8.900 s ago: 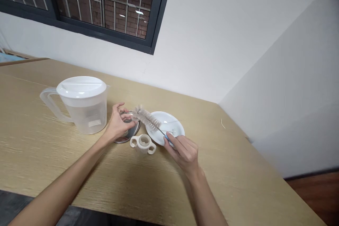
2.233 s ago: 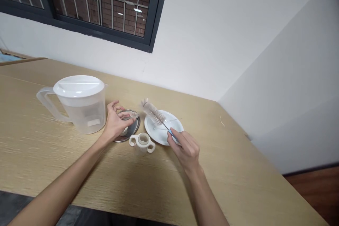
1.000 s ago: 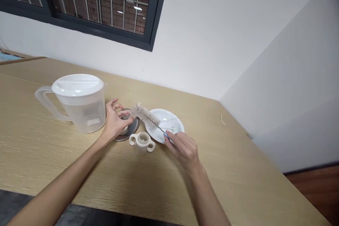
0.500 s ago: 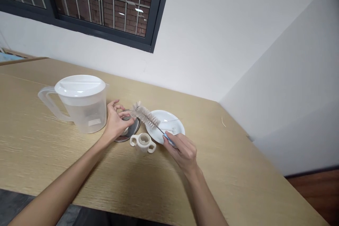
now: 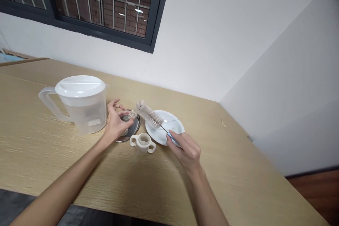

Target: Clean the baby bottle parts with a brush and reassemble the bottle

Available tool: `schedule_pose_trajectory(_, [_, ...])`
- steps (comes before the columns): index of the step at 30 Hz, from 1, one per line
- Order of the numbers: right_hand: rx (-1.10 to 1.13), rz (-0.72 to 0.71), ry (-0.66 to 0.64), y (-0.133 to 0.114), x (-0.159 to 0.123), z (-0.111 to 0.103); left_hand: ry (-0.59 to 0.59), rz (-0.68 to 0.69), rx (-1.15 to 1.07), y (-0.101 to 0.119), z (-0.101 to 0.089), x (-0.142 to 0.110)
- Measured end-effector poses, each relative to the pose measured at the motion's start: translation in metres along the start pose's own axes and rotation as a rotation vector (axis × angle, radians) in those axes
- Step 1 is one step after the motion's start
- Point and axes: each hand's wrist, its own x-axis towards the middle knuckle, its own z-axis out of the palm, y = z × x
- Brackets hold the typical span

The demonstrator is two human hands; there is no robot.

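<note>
My right hand [image 5: 186,150] pinches the blue handle of a bottle brush [image 5: 150,114]. The pale bristles point up and to the left, over the edge of a white dish [image 5: 178,123]. Between the thumb and fingers of my left hand [image 5: 116,123] is a small clear round piece [image 5: 130,115], partly covered by the fingers. It is held over a shiny metal tray [image 5: 134,129], on which a small pale thing shows beneath my thumb. In front of the tray and dish, a cream two-handled cup holder [image 5: 143,142] stands upright on the table.
A clear plastic pitcher [image 5: 86,113] with a white lid stands just left of my left hand. A thin pale strip [image 5: 223,122] lies on the wooden table [image 5: 233,169] to the right. White walls and a barred window [image 5: 106,7] rise behind the table.
The bottle brush and my right hand have shifted a little to the right, away from the clear piece, which now shows more plainly. My left hand has hardly moved.
</note>
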Motion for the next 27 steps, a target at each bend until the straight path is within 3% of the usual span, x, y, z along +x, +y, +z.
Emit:
schedule_pose_trajectory(8, [-0.076,-0.072,-0.091,0.002,-0.001,0.004,-0.001,0.025,0.008,-0.004,0.000,0.000])
schedule_pose_trajectory(17, [-0.020,0.019,0.040,0.002,-0.002,0.002,-0.004,0.031,0.028,-0.004,0.000,-0.001])
schedule_pose_trajectory(23, [-0.018,-0.042,-0.106,-0.002,-0.006,0.009,0.005,0.022,-0.010,-0.003,0.001,-0.001])
schedule_pose_trajectory(27, [-0.108,-0.045,-0.104,0.005,-0.005,0.007,-0.009,0.019,-0.012,-0.003,0.000,-0.001])
